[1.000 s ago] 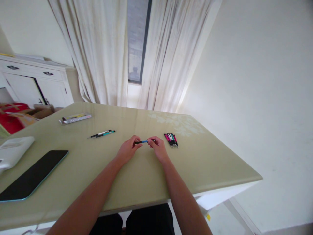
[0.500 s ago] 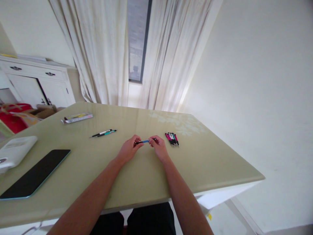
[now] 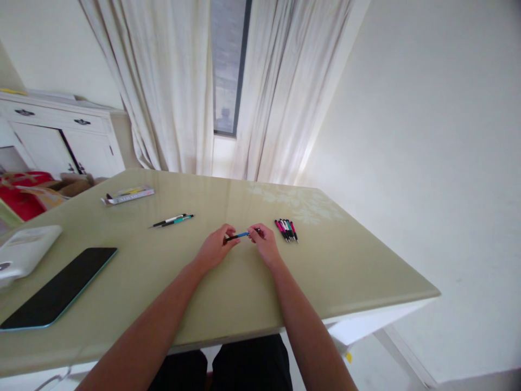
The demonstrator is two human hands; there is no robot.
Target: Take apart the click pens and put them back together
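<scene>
A blue and black pen is held between my two hands, slightly above or on the table; its height I cannot tell. My left hand pinches the dark end on the left. At the other end, my right hand grips the pen between thumb and fingers. Just right of that hand lies a row of several pens in pink, white, teal and black, side by side. To the left of my hands rest a white and black pen and a teal and black pen.
The pale green table carries an open slim box at the back left. A black tablet and a white device lie at the left. A white cabinet stands beyond; curtains hang behind the table.
Both hands keep their grip on the blue pen, almost unmoved. The pen tilts slightly more, its right end a little higher. The view has shifted very slightly.
</scene>
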